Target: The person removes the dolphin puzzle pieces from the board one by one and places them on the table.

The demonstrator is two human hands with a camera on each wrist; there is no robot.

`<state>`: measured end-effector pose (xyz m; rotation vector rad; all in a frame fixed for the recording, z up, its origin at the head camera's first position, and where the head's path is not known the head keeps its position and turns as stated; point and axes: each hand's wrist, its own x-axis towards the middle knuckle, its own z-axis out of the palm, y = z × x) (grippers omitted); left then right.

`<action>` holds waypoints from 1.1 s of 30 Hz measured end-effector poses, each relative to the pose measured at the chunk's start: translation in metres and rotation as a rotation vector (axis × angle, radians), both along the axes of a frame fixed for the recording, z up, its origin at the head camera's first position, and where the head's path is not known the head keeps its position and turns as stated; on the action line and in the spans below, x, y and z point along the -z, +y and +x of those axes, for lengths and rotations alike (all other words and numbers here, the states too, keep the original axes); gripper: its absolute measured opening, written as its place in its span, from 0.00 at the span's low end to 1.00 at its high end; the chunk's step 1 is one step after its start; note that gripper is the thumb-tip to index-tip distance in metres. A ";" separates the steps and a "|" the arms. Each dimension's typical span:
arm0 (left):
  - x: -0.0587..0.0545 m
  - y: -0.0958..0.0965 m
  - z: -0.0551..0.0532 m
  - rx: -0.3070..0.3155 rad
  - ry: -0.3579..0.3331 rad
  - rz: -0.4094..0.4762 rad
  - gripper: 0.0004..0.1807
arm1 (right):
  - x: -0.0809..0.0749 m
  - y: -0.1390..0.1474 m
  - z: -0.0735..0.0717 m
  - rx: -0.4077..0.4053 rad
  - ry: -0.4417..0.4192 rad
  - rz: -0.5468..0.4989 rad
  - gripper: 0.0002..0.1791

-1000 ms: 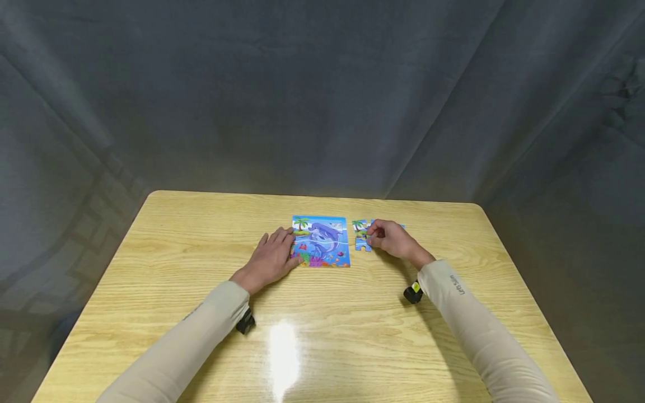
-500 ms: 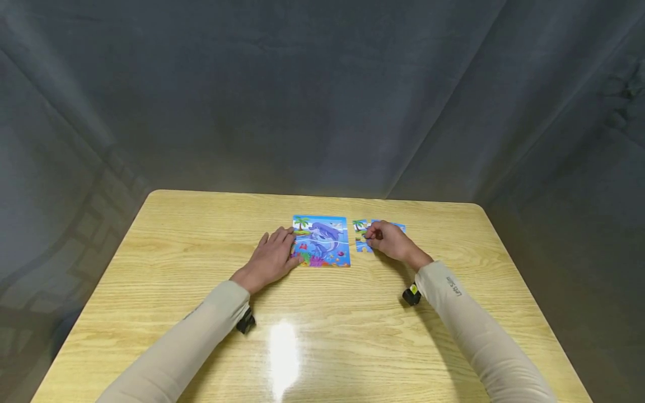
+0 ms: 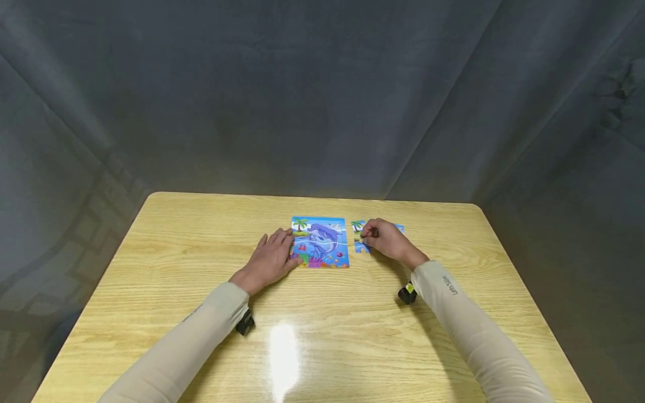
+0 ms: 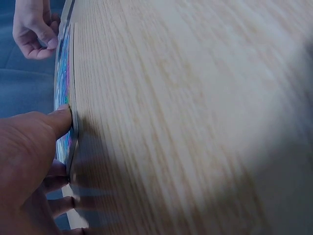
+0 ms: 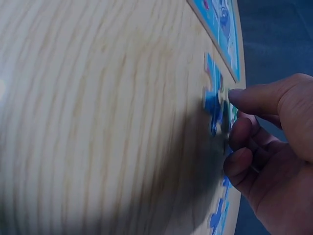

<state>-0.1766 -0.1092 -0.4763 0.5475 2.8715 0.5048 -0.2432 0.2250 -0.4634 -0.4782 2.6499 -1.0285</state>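
Note:
A square dolphin puzzle picture [image 3: 326, 228] with a palm tree and coral lies on the table in the head view. My left hand [image 3: 268, 260] rests at its left edge, fingers spread and extended; in the left wrist view the thumb [image 4: 59, 120] presses on the board's edge. To the right lie several joined jigsaw pieces [image 3: 359, 226] showing a palm tree and water. Over them my right hand [image 3: 390, 240] pinches a small puzzle piece [image 5: 225, 113] between thumb and curled fingers, low above the others. The fingers hide much of that piece.
More blue jigsaw pieces [image 5: 218, 215] lie beyond the right hand, partly hidden by it. The wood-grain table [image 3: 322, 330] has rounded far corners and bears a bright glare spot. A dark grey curtain [image 3: 302, 101] hangs behind the table and along its sides.
My right hand has shifted slightly left over the loose jigsaw pieces, keeping its pinch. The left hand and the dolphin picture have stayed in place.

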 end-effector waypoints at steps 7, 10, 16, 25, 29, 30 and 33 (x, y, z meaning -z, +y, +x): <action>0.000 0.000 -0.001 0.002 -0.009 0.000 0.39 | -0.002 -0.013 0.000 -0.021 -0.029 -0.021 0.02; 0.000 0.000 -0.001 0.001 -0.010 -0.002 0.40 | -0.003 -0.019 0.000 -0.044 -0.050 -0.038 0.03; 0.001 -0.001 0.000 -0.001 -0.007 0.003 0.39 | -0.009 -0.035 0.002 -0.087 -0.079 -0.063 0.06; 0.001 -0.001 -0.001 0.001 -0.008 0.004 0.39 | -0.006 -0.062 -0.002 -0.182 -0.041 -0.003 0.10; 0.000 0.000 -0.001 -0.002 -0.014 0.005 0.39 | -0.006 -0.070 -0.001 -0.192 -0.049 -0.002 0.10; 0.000 0.000 -0.001 -0.005 -0.016 0.005 0.39 | -0.005 -0.072 -0.001 -0.194 -0.056 -0.007 0.10; 0.000 0.000 -0.001 -0.010 -0.021 0.000 0.40 | -0.006 -0.075 0.000 -0.194 -0.067 -0.010 0.11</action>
